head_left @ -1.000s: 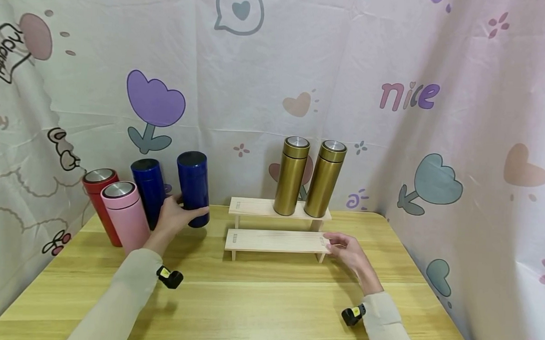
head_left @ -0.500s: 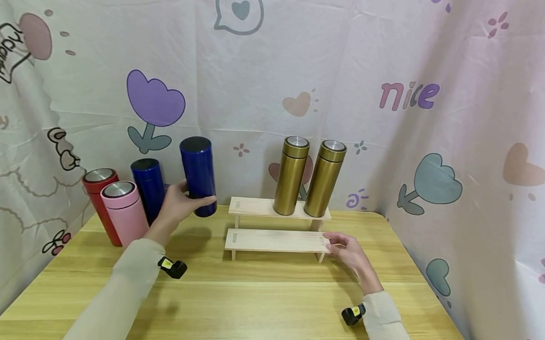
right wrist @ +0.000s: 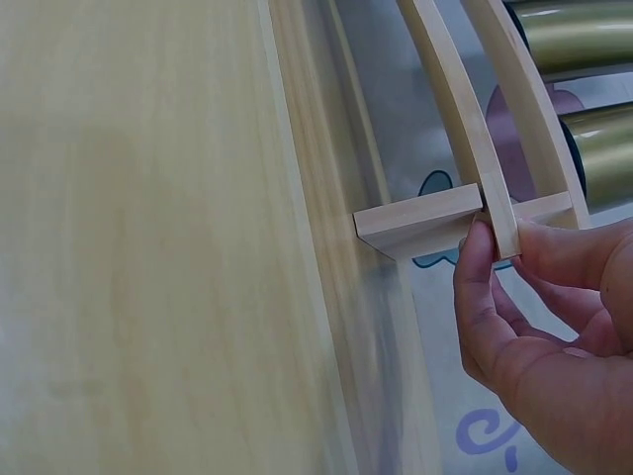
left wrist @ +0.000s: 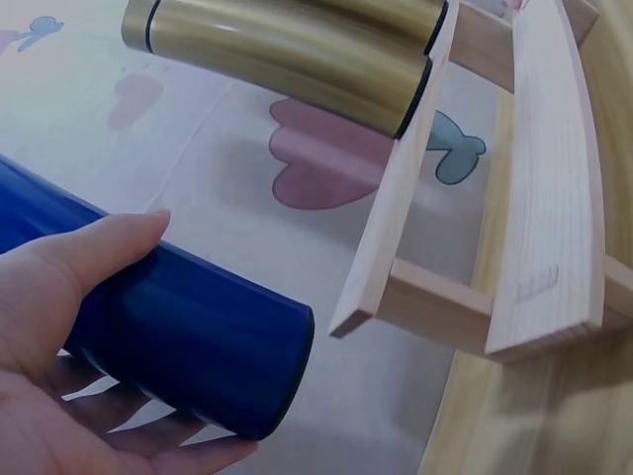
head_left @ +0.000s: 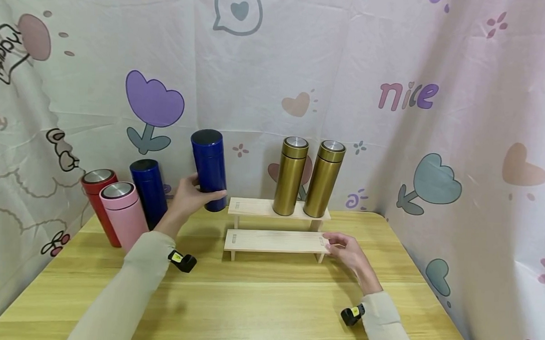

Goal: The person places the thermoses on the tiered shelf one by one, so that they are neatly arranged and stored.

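Note:
My left hand (head_left: 188,199) grips a dark blue thermos bottle (head_left: 209,163) round its lower part and holds it above the table, just left of the upper shelf. In the left wrist view the thumb lies across the blue bottle (left wrist: 198,327), with the fingers underneath. My right hand (head_left: 348,250) pinches the right end of the lower step of a two-step wooden rack (head_left: 274,241); the right wrist view shows thumb and fingers on either side of the board (right wrist: 480,148). Two gold thermos bottles (head_left: 291,178) stand on the upper step, toward its right.
At the left of the wooden table (head_left: 259,299) stand a red bottle (head_left: 101,199), a pink bottle (head_left: 125,215) and another blue bottle (head_left: 149,190). A printed curtain (head_left: 257,79) hangs behind and along both sides.
My left hand has lifted the blue bottle off the table area and carried it up and right, toward the rack. The right hand stays at the lower step's end.

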The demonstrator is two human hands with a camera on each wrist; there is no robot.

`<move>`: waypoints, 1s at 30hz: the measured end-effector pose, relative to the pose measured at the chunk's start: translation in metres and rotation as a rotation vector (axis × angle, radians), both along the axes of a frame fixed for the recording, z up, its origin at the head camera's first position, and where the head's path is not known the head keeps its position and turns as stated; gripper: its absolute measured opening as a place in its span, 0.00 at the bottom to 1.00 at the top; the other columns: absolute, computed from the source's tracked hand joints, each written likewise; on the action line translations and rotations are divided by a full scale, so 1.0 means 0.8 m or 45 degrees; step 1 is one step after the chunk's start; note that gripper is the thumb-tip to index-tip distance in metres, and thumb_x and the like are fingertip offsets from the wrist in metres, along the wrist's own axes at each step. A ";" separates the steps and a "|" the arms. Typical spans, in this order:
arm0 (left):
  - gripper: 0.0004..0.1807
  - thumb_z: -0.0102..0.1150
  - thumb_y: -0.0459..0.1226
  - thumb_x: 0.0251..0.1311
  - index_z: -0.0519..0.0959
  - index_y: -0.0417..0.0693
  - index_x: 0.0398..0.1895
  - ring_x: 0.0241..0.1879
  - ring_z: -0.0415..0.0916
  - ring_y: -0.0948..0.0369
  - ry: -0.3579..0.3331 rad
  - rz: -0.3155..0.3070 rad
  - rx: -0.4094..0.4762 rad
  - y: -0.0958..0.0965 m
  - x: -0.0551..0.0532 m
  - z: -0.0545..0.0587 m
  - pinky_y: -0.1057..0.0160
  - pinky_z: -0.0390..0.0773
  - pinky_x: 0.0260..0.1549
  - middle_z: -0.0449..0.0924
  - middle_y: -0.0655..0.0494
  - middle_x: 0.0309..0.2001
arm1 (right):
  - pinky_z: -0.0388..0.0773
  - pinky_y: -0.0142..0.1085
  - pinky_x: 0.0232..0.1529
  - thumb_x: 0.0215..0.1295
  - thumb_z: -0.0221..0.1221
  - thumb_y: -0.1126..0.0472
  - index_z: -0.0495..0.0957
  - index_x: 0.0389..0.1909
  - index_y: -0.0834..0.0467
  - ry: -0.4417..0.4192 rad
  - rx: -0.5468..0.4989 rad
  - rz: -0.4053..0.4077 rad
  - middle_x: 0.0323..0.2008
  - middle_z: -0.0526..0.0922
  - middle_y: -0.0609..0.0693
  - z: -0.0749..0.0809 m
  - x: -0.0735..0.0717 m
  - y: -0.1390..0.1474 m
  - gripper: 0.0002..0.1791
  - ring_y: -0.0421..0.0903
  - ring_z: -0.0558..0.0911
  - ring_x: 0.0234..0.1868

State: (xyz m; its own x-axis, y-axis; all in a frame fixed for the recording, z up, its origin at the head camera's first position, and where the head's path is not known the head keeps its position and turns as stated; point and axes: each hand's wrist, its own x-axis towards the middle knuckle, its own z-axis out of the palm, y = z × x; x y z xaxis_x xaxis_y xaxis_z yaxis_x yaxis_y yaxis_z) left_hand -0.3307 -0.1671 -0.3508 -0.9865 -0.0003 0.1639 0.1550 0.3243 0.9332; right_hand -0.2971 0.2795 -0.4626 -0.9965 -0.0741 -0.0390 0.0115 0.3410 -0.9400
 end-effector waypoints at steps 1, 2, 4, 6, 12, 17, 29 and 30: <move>0.47 0.77 0.45 0.57 0.65 0.35 0.74 0.68 0.73 0.38 -0.003 -0.003 -0.004 0.003 0.000 0.001 0.38 0.73 0.68 0.72 0.33 0.70 | 0.88 0.41 0.50 0.69 0.60 0.72 0.74 0.64 0.71 0.003 -0.003 0.001 0.53 0.79 0.66 0.000 0.000 0.000 0.23 0.43 0.84 0.44; 0.47 0.77 0.45 0.57 0.64 0.35 0.75 0.68 0.73 0.38 -0.008 -0.007 -0.007 0.005 0.000 0.003 0.38 0.73 0.69 0.72 0.33 0.70 | 0.88 0.41 0.50 0.69 0.60 0.72 0.75 0.64 0.71 0.004 -0.002 -0.002 0.53 0.80 0.65 0.000 0.000 0.000 0.23 0.43 0.84 0.44; 0.47 0.77 0.45 0.57 0.64 0.35 0.75 0.68 0.73 0.38 -0.018 -0.013 -0.009 0.010 -0.001 0.005 0.38 0.73 0.69 0.72 0.34 0.70 | 0.88 0.40 0.49 0.70 0.60 0.72 0.75 0.64 0.71 0.006 0.002 -0.002 0.53 0.80 0.65 0.000 0.000 0.000 0.23 0.43 0.84 0.44; 0.47 0.76 0.45 0.57 0.64 0.35 0.75 0.68 0.73 0.38 -0.019 -0.022 -0.004 0.014 -0.002 0.006 0.39 0.73 0.69 0.72 0.33 0.70 | 0.88 0.39 0.49 0.70 0.60 0.72 0.75 0.64 0.71 0.004 0.003 -0.004 0.53 0.79 0.65 0.000 0.001 -0.001 0.22 0.43 0.84 0.44; 0.47 0.76 0.46 0.57 0.64 0.36 0.74 0.67 0.74 0.39 -0.025 -0.023 -0.023 0.024 -0.006 0.007 0.39 0.75 0.68 0.72 0.34 0.70 | 0.88 0.39 0.49 0.70 0.60 0.73 0.74 0.64 0.71 -0.004 -0.009 -0.003 0.54 0.79 0.66 0.001 0.001 -0.002 0.23 0.43 0.83 0.44; 0.49 0.77 0.47 0.56 0.63 0.36 0.76 0.69 0.73 0.39 -0.064 -0.022 -0.043 0.032 -0.008 0.009 0.39 0.73 0.69 0.71 0.35 0.71 | 0.88 0.38 0.48 0.70 0.59 0.73 0.75 0.64 0.71 0.000 -0.002 -0.006 0.54 0.79 0.66 0.001 0.001 -0.001 0.22 0.43 0.83 0.43; 0.47 0.77 0.48 0.55 0.66 0.35 0.73 0.68 0.74 0.40 -0.075 -0.050 -0.041 0.055 -0.015 0.002 0.40 0.74 0.68 0.73 0.35 0.69 | 0.88 0.40 0.50 0.70 0.60 0.72 0.74 0.64 0.71 -0.006 0.004 0.015 0.55 0.79 0.67 0.001 0.001 0.000 0.22 0.43 0.83 0.44; 0.47 0.77 0.47 0.55 0.66 0.35 0.73 0.67 0.75 0.40 -0.073 -0.052 -0.043 0.057 -0.015 0.002 0.39 0.74 0.68 0.73 0.35 0.69 | 0.88 0.40 0.50 0.71 0.59 0.72 0.74 0.65 0.71 -0.007 0.007 0.018 0.56 0.78 0.68 0.001 0.002 0.000 0.23 0.43 0.83 0.44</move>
